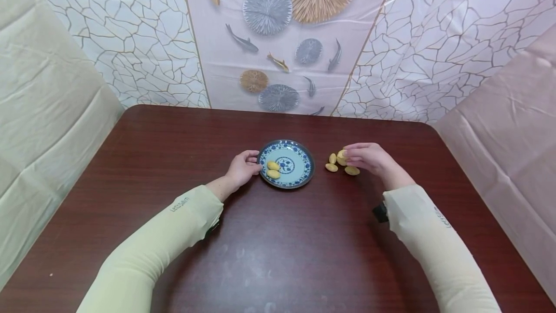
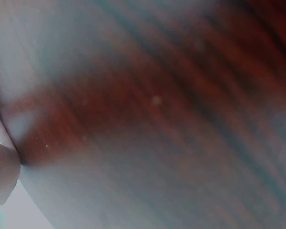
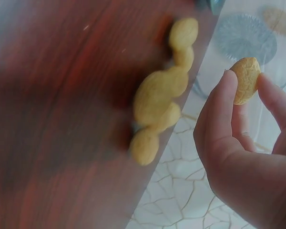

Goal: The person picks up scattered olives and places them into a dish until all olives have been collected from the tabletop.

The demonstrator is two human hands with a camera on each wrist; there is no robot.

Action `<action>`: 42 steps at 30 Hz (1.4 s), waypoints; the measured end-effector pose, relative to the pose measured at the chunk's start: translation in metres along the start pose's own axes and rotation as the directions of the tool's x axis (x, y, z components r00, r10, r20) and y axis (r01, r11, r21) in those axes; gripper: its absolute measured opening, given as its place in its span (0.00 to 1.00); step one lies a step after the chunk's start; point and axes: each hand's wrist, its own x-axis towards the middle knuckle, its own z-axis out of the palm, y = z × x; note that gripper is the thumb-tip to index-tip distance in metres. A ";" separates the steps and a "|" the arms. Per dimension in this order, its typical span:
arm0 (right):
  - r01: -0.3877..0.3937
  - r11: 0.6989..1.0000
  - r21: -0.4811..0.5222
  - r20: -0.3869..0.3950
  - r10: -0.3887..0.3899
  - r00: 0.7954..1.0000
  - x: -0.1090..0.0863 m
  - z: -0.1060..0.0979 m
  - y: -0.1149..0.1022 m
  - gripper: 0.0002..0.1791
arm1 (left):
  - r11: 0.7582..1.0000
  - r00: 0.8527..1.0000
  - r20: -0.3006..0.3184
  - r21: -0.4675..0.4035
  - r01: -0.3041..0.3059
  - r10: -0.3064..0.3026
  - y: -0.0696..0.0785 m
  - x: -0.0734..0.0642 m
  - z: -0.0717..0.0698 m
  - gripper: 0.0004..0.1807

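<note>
On the dark red-brown table (image 1: 260, 250), a blue-and-white patterned plate (image 1: 304, 156) carries two yellow oval pieces (image 1: 273, 174) near its left side. My left hand (image 1: 241, 171) holds the plate's left rim, thumb near the front. In the left wrist view only a bit of this hand (image 2: 4, 164) shows at the left edge. To the right of the plate, my right hand (image 1: 368, 158) is over a small group of similar pieces (image 1: 331, 167). Its thumb and fingertips pinch one yellow oval piece (image 3: 245, 78), rough-skinned and slightly pointed, as the right wrist view shows.
Several loose yellow pieces (image 3: 145, 145) lie close together under the right hand. Beyond the table's back edge hangs a patterned wall cloth (image 1: 278, 57), with pale cloth walls (image 1: 52, 124) at both sides. A black wrist device (image 1: 380, 212) hangs below the right sleeve.
</note>
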 end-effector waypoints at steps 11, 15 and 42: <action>0.028 1.000 -0.005 0.050 -0.028 0.998 0.010 0.029 -0.007 0.28 | 1.000 1.000 0.001 -0.007 -0.004 0.004 -0.004 0.002 0.001 0.26; 0.015 1.000 -0.023 0.056 -0.014 0.998 0.012 0.039 -0.008 0.28 | 1.000 1.000 -0.001 -0.008 -0.005 0.005 -0.003 0.002 0.001 0.26; 0.005 0.999 -0.032 0.151 0.000 0.989 0.025 0.101 -0.008 0.23 | 1.000 1.000 -0.003 -0.011 -0.005 0.005 -0.002 0.002 0.001 0.26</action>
